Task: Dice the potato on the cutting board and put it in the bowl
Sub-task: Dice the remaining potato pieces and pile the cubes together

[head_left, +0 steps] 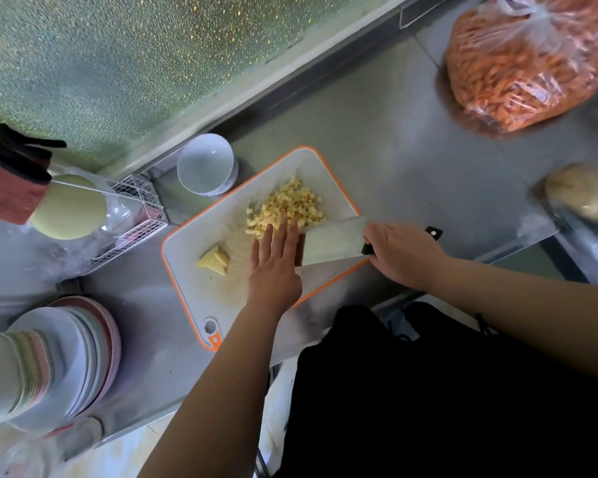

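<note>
Stainless steel makes up the table [411, 160], which runs along a speckled green wall. On it lies a white cutting board [194, 243] with an orange rim, set at a slant. A heap of diced potato [292, 203] sits on the far half of the board, and a few larger uncut potato pieces [214, 261] lie apart nearer the left edge.

The left hand [273, 267] is flat with straight fingers held close together, fingertips touching the near edge of the diced heap. The right hand [399, 251] grips the black handle of a cleaver [335, 243], fingers curled around it; the broad blade lies low over the board just right of the left hand's fingers, its far end at the heap.

A white bowl [206, 163] stands on the table just beyond the board's far left corner, with no potato visible inside.

At the far right a clear plastic bag of orange shreds [528, 63] rests on the table, and a pale lump in a wrapper [583, 196] sits at the right edge. To the left are a white wire rack [135, 215] and a stack of plates [70, 353].
</note>
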A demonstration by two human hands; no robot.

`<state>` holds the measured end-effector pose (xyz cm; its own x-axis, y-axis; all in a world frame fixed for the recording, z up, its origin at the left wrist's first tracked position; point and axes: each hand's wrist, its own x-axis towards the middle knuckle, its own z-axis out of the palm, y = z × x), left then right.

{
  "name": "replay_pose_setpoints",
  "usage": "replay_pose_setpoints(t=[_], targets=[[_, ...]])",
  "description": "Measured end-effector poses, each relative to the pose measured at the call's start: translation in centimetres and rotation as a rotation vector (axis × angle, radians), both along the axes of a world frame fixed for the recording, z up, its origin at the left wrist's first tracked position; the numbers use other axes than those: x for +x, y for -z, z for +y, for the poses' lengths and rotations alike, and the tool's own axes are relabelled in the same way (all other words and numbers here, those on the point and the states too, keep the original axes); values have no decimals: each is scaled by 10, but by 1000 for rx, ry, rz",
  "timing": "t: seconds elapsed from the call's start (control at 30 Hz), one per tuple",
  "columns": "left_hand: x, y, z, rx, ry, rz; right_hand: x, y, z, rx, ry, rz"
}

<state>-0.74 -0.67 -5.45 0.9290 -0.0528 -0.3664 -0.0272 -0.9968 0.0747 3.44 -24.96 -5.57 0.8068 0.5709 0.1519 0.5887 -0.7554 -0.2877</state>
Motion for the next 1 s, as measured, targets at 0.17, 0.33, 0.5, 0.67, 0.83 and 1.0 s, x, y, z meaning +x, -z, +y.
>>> replay_pose_setpoints(t=[0.17,0.33,0.5,0.67,0.83,1.0], targets=[[-21,9,8,108,59,-19,-2,9,-7,-31,-57,-16],[-33,17,9,147,56,62,-5,16,-15,-48,-90,-2],[-39,21,13,79,-15,39,0,20,-41,-88,-58,47],[-35,19,29,-287,-379,-202,3,21,-50,-81,-44,55],[-17,24,53,-252,-212,-61,-1,18,-44,2,62,85],[-3,22,53,-270,-92,-46,-4,10,-30,103,155,93]])
